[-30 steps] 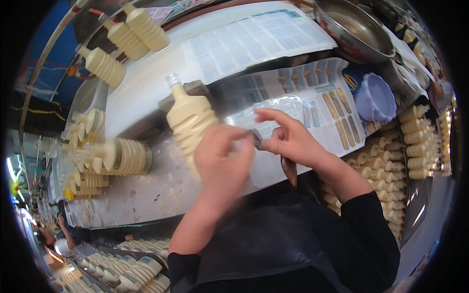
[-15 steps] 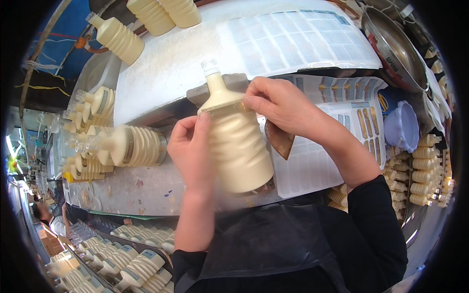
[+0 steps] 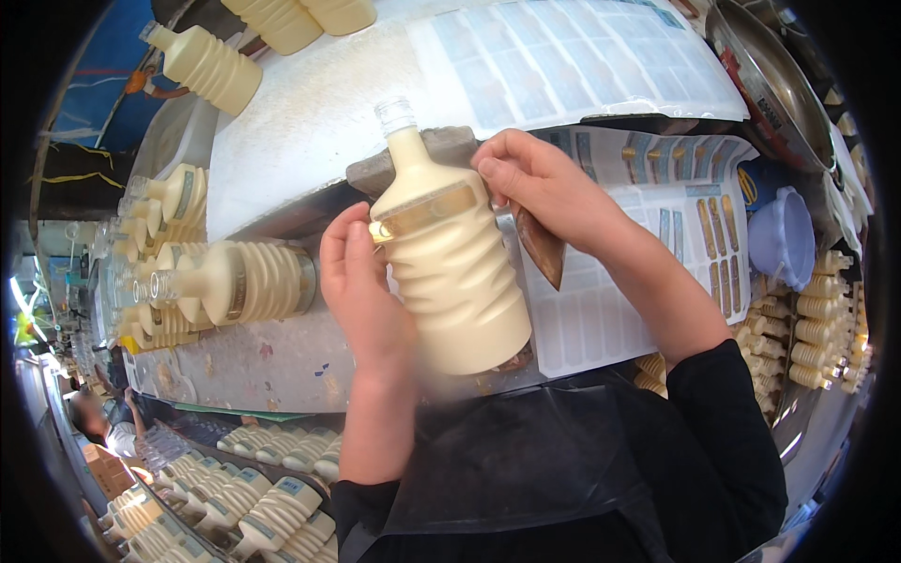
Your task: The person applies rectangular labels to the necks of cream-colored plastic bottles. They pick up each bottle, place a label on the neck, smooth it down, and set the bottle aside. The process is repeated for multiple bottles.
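Note:
A cream bottle (image 3: 460, 300) with wavy ribs and a clear threaded neck leans before me, its neck against a grey block (image 3: 371, 175). Across its shoulder runs a gold label strip (image 3: 430, 210). My left hand (image 3: 361, 272) is closed at the bottle's left side, thumb and finger pinching the strip's loose yellow end. Just off the right shoulder is my right hand (image 3: 544, 188), thumb and forefinger bent together. Held under its palm is a brown, pointed, flat scraper-like tool (image 3: 539, 246), tip downward; its grip is hidden by the fingers.
Label sheets (image 3: 601, 324) lie on the right, beside a lavender bucket (image 3: 781, 239) and a metal basin (image 3: 770, 84). More cream bottles stand left (image 3: 267, 281), far left (image 3: 211, 70) and lower left (image 3: 282, 516). A person (image 3: 117, 432) is at the far left.
The gold strip now lies flatter across the bottle's shoulder. My right fingers have come off its right end; my left hand has shifted slightly down and left, still pinching the other end.

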